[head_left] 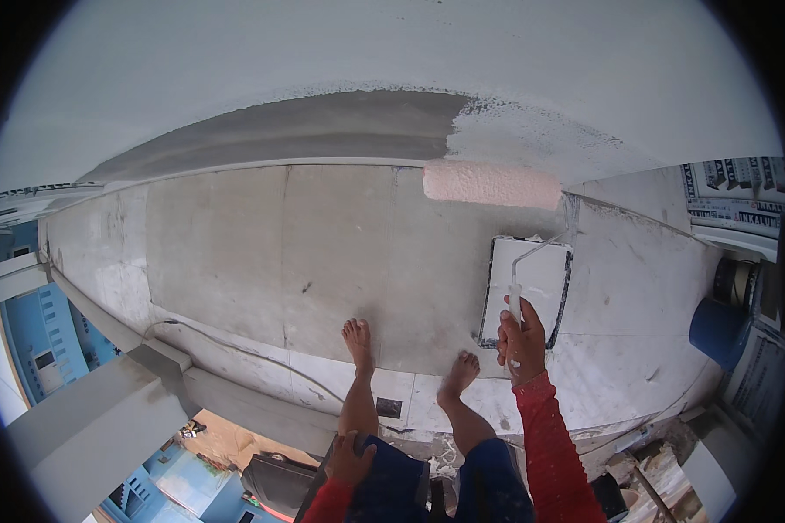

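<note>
Below your head camera, your right hand [521, 338] is wrapped in a closed fist around the handle of a paint roller [492, 184], with your arm stretched out ahead of you. That reach puts the pale, paint-loaded sleeve far from your hand, up at the seam where the concrete ledge [323, 253] meets the wall [366, 52], touching the edge of the freshly whitened patch. Left of the sleeve the band of wall is bare grey, so the roller sits right at the border between coated and uncoated.

Between your hand and the sleeve, the paint tray [532, 292] lies flat on the ledge, just under the roller's bent wire arm, close enough to dip without shifting your feet. Your bare feet [358, 342] stand near the ledge's outer edge, apart for balance.

Your left hand [351, 458] rests low on your left thigh; its fingers seem curled against the blue shorts, though the rim distortion makes that hard to confirm. It holds nothing visible and is well apart from the roller. A blue bucket [715, 331] sits far to your right.
</note>
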Available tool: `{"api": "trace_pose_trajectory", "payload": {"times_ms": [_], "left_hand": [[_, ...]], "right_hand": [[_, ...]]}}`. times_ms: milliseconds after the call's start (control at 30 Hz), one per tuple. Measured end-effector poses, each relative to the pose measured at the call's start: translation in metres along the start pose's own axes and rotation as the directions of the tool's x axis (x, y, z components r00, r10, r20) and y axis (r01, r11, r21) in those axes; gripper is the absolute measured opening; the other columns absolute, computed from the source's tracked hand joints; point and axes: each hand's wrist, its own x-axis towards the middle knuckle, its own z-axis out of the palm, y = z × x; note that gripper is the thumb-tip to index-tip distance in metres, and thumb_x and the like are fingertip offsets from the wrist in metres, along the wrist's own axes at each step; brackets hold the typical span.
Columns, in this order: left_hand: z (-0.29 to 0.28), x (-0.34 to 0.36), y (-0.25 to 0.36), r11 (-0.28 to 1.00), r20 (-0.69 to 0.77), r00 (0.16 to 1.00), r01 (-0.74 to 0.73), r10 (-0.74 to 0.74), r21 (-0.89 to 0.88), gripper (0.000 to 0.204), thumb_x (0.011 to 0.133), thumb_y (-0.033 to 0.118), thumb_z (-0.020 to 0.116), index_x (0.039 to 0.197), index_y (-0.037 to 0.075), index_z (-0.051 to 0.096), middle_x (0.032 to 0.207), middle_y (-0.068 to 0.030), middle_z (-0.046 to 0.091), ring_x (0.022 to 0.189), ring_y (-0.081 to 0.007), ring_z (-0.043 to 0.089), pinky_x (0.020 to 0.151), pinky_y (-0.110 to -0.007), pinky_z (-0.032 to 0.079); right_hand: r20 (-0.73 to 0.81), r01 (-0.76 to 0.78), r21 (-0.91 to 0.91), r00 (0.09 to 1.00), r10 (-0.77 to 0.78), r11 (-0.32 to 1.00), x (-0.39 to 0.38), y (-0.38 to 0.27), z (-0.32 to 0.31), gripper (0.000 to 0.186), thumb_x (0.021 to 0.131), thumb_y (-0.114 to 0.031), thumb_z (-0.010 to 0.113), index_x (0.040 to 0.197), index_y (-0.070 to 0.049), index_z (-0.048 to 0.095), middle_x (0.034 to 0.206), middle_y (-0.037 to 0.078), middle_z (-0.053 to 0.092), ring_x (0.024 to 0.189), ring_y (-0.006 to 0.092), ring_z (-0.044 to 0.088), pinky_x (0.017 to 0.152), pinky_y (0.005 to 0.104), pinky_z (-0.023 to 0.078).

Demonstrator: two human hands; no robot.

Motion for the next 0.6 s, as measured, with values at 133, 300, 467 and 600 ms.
{"api": "trace_pose_trajectory", "payload": {"times_ms": [133, 300, 467, 600], "left_hand": [[0.008, 0.036, -0.009, 0.959, 0.054, 0.978, 0.188, -0.203, 0.211, 0.06, 0.081, 0.045, 0.065, 0.134, 0.018, 0.054, 0.138, -0.0189, 0.048, 0.114, -0.0416, 0.059, 0.094, -0.051, 0.049], [-0.032, 0.056, -0.038, 0.979, 0.025, 0.992, 0.12, -0.126, 0.168, 0.053, 0.08, 0.041, 0.067, 0.127, 0.018, 0.058, 0.128, -0.0161, 0.055, 0.108, -0.0395, 0.062, 0.088, -0.051, 0.05], [-0.062, 0.077, -0.061, 0.995, -0.004, 0.999, 0.046, -0.045, 0.093, 0.048, 0.079, 0.04, 0.068, 0.121, 0.017, 0.062, 0.119, -0.0143, 0.06, 0.102, -0.0385, 0.064, 0.085, -0.051, 0.051], [-0.076, 0.09, -0.066, 0.995, 0.024, 0.998, 0.049, -0.051, 0.09, 0.047, 0.08, 0.041, 0.068, 0.12, 0.017, 0.063, 0.119, -0.0148, 0.061, 0.102, -0.0385, 0.065, 0.087, -0.051, 0.051]], "right_hand": [[0.073, -0.105, 0.019, 0.992, 0.103, 0.994, 0.091, 0.038, 0.041, 0.024, 0.094, -0.025, 0.06, 0.111, -0.009, 0.056, 0.061, -0.001, 0.047, 0.041, 0.0089, 0.043, 0.033, 0.0281, 0.035], [0.048, -0.134, 0.005, 0.99, 0.134, 0.991, 0.195, 0.067, 0.097, 0.02, 0.092, -0.026, 0.062, 0.091, -0.008, 0.053, 0.059, 0.002, 0.048, 0.04, 0.0137, 0.046, 0.033, 0.0337, 0.039], [0.028, -0.077, -0.002, 0.997, 0.077, 0.997, 0.209, 0.06, 0.133, 0.023, 0.093, -0.029, 0.062, 0.089, -0.01, 0.05, 0.063, 0.002, 0.049, 0.044, 0.0114, 0.047, 0.034, 0.0316, 0.039], [-0.012, -0.113, 0.023, 0.994, 0.113, 0.993, 0.16, 0.031, 0.142, 0.02, 0.094, -0.028, 0.063, 0.098, -0.01, 0.054, 0.063, 0.0, 0.049, 0.043, 0.0099, 0.046, 0.033, 0.0295, 0.037]]}}
